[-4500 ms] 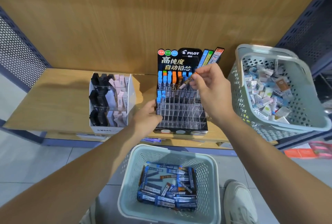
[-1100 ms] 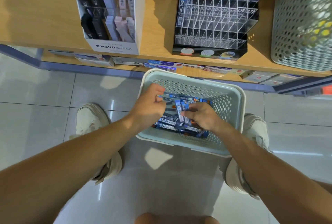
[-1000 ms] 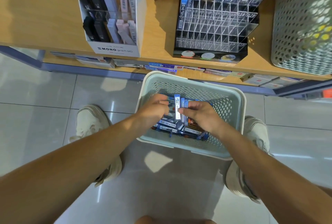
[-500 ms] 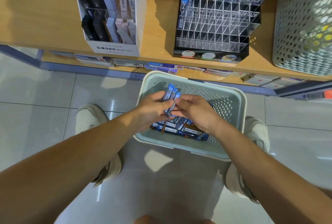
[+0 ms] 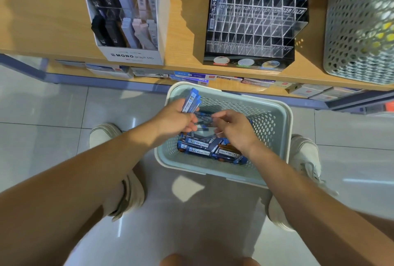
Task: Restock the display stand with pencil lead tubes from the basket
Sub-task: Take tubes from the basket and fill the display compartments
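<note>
my left hand (image 5: 175, 119) gripped blue plastic pencil lead tubes (image 5: 191, 102) over the pale green perforated basket (image 5: 269, 116), my right hand (image 5: 233, 130) beside it, grip unclear.

The floor (image 5: 42, 129) is smooth, glossy tile that mirrors the lights. The basket (image 5: 276, 129) at centre is pale matt plastic, pierced with holes, and the pencil lead tubes (image 5: 202, 150) in it are shiny blue plastic. The shelf (image 5: 42, 20) above has a matt wood grain. On it, the display stand (image 5: 251, 31) is clear glossy plastic on a black base, the box (image 5: 136, 57) at upper left looks like white card, and the second basket (image 5: 358, 31) at upper right is perforated plastic.
</note>
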